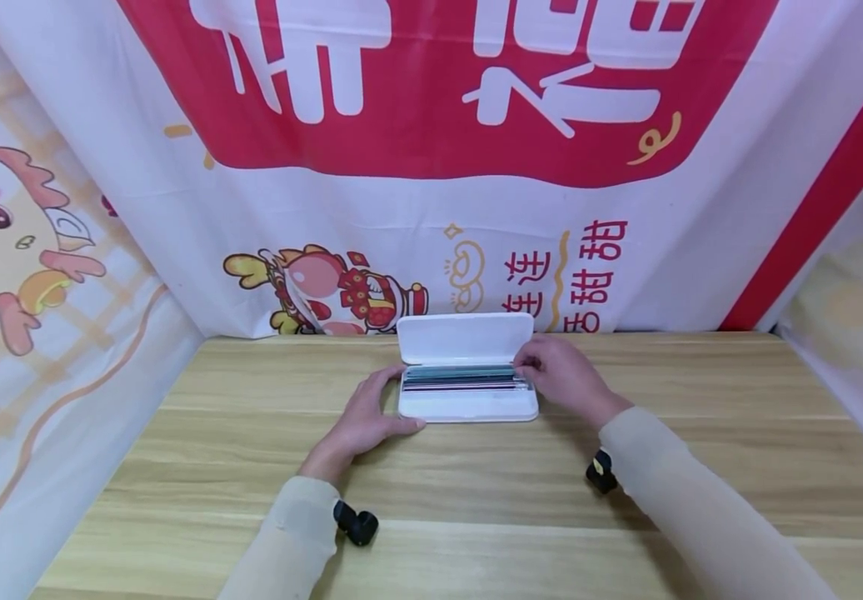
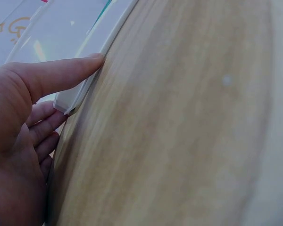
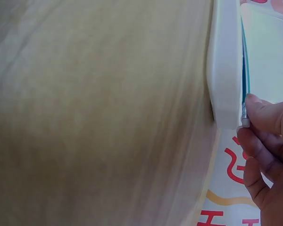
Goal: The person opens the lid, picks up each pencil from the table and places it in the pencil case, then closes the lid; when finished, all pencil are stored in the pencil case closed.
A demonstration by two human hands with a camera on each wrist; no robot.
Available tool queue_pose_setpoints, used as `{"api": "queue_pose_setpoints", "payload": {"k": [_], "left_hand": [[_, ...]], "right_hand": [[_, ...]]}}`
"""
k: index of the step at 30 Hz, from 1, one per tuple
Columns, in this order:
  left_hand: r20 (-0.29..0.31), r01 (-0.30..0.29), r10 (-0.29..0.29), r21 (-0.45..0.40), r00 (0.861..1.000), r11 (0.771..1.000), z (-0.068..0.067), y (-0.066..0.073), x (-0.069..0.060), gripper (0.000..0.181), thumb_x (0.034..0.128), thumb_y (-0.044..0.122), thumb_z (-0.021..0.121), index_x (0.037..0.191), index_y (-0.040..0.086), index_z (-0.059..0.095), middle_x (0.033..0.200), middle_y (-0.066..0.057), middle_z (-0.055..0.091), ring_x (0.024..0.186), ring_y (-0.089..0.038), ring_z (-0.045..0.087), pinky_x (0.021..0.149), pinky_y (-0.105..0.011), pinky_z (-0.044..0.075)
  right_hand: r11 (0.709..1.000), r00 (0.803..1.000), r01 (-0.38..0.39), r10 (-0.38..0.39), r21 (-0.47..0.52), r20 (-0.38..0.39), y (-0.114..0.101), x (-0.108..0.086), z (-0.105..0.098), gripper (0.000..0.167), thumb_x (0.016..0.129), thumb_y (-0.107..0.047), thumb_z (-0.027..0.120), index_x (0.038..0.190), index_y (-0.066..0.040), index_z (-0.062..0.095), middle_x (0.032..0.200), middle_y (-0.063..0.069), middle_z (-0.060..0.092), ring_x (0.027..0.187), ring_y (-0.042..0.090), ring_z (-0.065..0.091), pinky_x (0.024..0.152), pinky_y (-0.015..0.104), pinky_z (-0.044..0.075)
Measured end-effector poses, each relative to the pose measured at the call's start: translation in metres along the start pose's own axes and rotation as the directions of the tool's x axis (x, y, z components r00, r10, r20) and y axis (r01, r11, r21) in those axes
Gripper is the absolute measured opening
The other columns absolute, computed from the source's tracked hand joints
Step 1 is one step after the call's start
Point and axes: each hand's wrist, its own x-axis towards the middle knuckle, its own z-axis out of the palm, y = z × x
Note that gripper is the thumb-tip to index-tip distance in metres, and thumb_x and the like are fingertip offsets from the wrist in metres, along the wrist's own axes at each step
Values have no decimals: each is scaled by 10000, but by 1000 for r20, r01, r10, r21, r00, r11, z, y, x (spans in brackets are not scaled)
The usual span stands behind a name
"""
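A white pencil case lies on the table with its lid raised at the back. Several pencils, some teal and some dark, lie lengthwise inside. My left hand holds the case's left end, thumb along the front edge and fingers round the corner, as the left wrist view shows. At the right end my right hand pinches a teal pencil between thumb and finger, near its metal band and pale eraser. The pencil's far part is hidden behind the case wall in the right wrist view.
The wooden table spreads out in front of the case and to both sides. Right behind the lid hangs a printed cloth in red and white. Another patterned cloth borders the left side.
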Motion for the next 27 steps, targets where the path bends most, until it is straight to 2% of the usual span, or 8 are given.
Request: {"api": "queue_pose_setpoints", "payload": {"k": [10,20,23,27], "left_hand": [[-2,-11,11,-2,1000,1000,0,0,-1,943,840,288,930,1636,247,426,1722,-69,391,1633,-368,264,1343,-667,179],[2,-9,9,-8,1000,1000,0,1,-2,932,847,291,924,1633,244,427,1724,-69,386,1631,-363,262,1345,-668,170],[2,-9,9,-15,1000,1000,1,1,-1,925,845,284,926,1627,242,433,1722,-67,387,1629,-355,263,1350,-660,164],[2,-8,8,-16,1000,1000,1,1,-1,923,846,285,926,1626,243,434,1721,-67,388,1627,-354,266,1349,-660,166]], "right_hand": [[997,997,-75,74,-21,-36,-4,-1,10,109,960,-100,809,1063,-125,833,1129,57,723,1061,248,662,988,475,603],[993,992,-116,116,-10,-49,-5,-1,13,98,964,-141,818,1057,-145,847,1056,23,697,989,214,630,904,421,591],[992,991,-128,129,15,-48,-4,-3,13,99,976,-159,808,1068,-153,844,1069,21,704,993,214,640,899,419,597],[982,983,-157,166,109,-74,-2,-7,8,103,1000,-201,783,1082,-160,829,1126,27,725,1027,230,658,907,428,605]]}}
